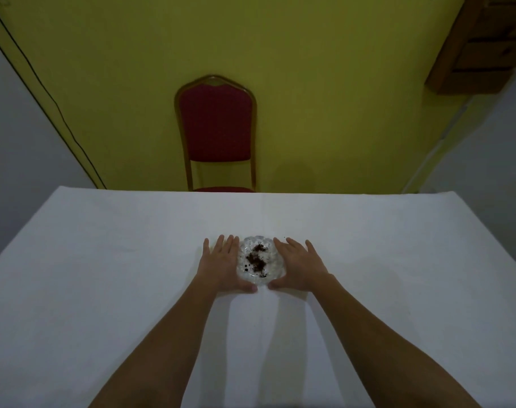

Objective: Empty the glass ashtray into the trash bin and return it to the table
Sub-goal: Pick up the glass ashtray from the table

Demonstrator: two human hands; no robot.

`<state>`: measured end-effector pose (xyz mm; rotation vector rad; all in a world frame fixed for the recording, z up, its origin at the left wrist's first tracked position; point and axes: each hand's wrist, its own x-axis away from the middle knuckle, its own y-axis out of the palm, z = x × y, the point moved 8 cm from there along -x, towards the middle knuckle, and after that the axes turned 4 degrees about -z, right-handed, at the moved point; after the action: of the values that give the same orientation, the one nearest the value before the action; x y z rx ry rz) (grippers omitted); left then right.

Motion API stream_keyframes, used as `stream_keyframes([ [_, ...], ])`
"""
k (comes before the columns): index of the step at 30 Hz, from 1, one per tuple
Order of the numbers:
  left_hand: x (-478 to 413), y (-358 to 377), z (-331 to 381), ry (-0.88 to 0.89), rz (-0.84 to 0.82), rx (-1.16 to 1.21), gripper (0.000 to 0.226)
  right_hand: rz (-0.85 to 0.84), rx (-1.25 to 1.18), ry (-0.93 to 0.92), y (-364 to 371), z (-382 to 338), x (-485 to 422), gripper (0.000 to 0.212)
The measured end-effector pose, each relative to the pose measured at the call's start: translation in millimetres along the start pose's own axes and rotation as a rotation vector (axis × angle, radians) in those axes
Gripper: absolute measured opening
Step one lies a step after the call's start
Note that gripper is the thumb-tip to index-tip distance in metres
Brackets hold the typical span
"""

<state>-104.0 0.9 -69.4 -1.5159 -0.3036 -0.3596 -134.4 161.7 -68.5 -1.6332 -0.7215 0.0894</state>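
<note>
A clear cut-glass ashtray [259,262] with dark brown ash and crumbs in it sits in the middle of the table [103,275], which is covered by a white cloth. My left hand [224,265] lies flat on the cloth against the ashtray's left side, fingers spread and thumb curled under its near edge. My right hand [298,267] mirrors it on the right side, its thumb also at the near rim. The ashtray rests on the cloth between both hands. No trash bin is in view.
A red padded chair [217,128] with a gold frame stands behind the table's far edge against a yellow-green wall. A wooden cabinet [483,45] hangs at the upper right. A black cable [44,89] runs down the wall at the left.
</note>
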Motion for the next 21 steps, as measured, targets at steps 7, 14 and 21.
stream_keyframes([
  [7,-4,0,2,0.046,0.026,0.076,0.128,0.055,0.006,-0.029,3,-5,-5,0.119],
  [14,3,-3,6,0.070,0.058,0.128,0.127,0.082,-0.041,-0.015,1,-4,1,0.121],
  [21,19,-29,20,0.140,0.099,0.116,0.127,0.147,-0.101,0.047,-23,-1,30,0.122],
])
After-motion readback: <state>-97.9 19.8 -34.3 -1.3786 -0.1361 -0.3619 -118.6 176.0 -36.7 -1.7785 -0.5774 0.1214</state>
